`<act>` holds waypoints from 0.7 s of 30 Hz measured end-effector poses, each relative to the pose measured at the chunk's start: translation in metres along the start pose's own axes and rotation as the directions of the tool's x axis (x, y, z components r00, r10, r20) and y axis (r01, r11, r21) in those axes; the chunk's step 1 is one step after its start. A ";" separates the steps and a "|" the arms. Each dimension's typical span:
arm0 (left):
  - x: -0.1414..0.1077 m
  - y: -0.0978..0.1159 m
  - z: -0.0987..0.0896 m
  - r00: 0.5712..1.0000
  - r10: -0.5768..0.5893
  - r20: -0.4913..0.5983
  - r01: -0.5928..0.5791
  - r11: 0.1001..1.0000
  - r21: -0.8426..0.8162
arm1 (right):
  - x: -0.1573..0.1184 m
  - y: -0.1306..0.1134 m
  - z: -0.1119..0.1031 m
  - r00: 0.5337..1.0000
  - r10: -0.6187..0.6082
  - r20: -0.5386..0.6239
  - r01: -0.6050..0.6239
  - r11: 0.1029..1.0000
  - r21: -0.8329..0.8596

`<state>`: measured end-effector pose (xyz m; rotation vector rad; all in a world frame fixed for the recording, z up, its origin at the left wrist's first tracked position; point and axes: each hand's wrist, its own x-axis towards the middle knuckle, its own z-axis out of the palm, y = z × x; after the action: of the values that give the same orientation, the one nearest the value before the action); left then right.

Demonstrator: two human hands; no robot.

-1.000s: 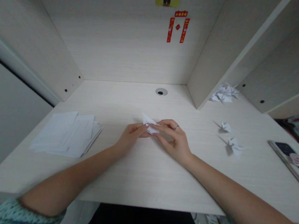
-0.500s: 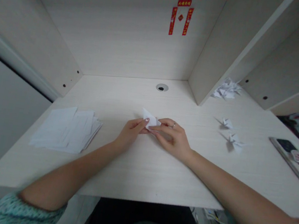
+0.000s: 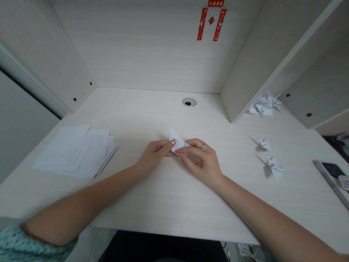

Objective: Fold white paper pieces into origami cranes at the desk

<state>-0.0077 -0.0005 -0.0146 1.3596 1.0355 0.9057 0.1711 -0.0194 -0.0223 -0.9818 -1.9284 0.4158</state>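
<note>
A small folded white paper (image 3: 176, 142) is held between both hands above the middle of the desk, one pointed corner sticking up. My left hand (image 3: 156, 152) pinches its left side, thumb on top. On the right side, my right hand (image 3: 202, 159), with a ring on one finger, grips the lower edge and right corner between thumb and fingers. The underside of the paper and some fingertips are hidden.
Stacked white paper sheets (image 3: 76, 151) lie at the left. Two folded paper figures (image 3: 264, 144) (image 3: 274, 166) sit at the right, with a pile of more (image 3: 265, 104) behind the upright divider (image 3: 260, 60). A flat stickered device (image 3: 346, 187) lies far right.
The folded paper has turned slightly and its raised corner now stands a little more to the right. Both hands stay in nearly the same place, still holding it.
</note>
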 end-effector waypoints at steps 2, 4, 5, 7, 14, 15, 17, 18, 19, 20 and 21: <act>0.000 0.001 0.001 1.000 -0.006 -0.004 0.006 1.000 -0.018 | 0.000 0.000 0.000 1.000 0.006 0.002 -0.006 1.000 0.001; 0.000 0.002 0.001 1.000 -0.010 -0.014 0.010 1.000 -0.024 | 0.000 -0.001 0.000 1.000 0.013 -0.001 -0.013 1.000 0.007; 0.000 0.002 0.000 1.000 -0.010 -0.017 0.010 1.000 -0.022 | 0.000 -0.001 0.000 1.000 0.015 -0.001 -0.015 1.000 0.011; 0.000 0.002 0.000 1.000 -0.011 -0.015 0.010 1.000 -0.021 | 0.000 -0.001 0.000 1.000 0.016 0.000 -0.016 1.000 0.019; 0.001 -0.001 0.001 0.998 -0.065 -0.002 0.065 0.992 -0.104 | 0.000 0.001 0.002 1.000 -0.004 -0.004 0.004 0.999 0.035; 0.001 -0.001 0.001 0.998 -0.068 0.001 0.068 0.992 -0.111 | 0.000 0.001 0.002 1.000 -0.007 -0.011 0.007 1.000 0.030; 0.001 -0.001 0.001 0.998 -0.065 0.001 0.065 0.991 -0.119 | 0.000 0.001 0.002 0.999 -0.016 -0.028 0.017 1.000 0.011; 0.001 -0.001 0.002 0.998 -0.063 -0.002 0.063 0.990 -0.123 | 0.000 0.001 0.002 0.999 -0.022 -0.033 0.022 1.000 -0.005; 0.001 -0.001 0.002 0.998 -0.063 -0.008 0.061 0.990 -0.129 | -0.001 0.001 0.002 0.999 -0.028 -0.036 0.027 0.999 -0.022; 0.001 -0.001 0.002 0.998 -0.064 -0.016 0.061 0.989 -0.136 | -0.001 0.000 0.002 0.999 -0.031 -0.039 0.030 0.999 -0.039; 0.002 -0.001 0.002 0.997 -0.071 -0.021 0.067 0.987 -0.143 | 0.000 0.000 0.002 0.999 -0.032 -0.039 0.031 0.998 -0.051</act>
<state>-0.0051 0.0002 -0.0160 1.1891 1.0121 0.9299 0.1696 -0.0194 -0.0239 -0.9835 -1.9243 0.3291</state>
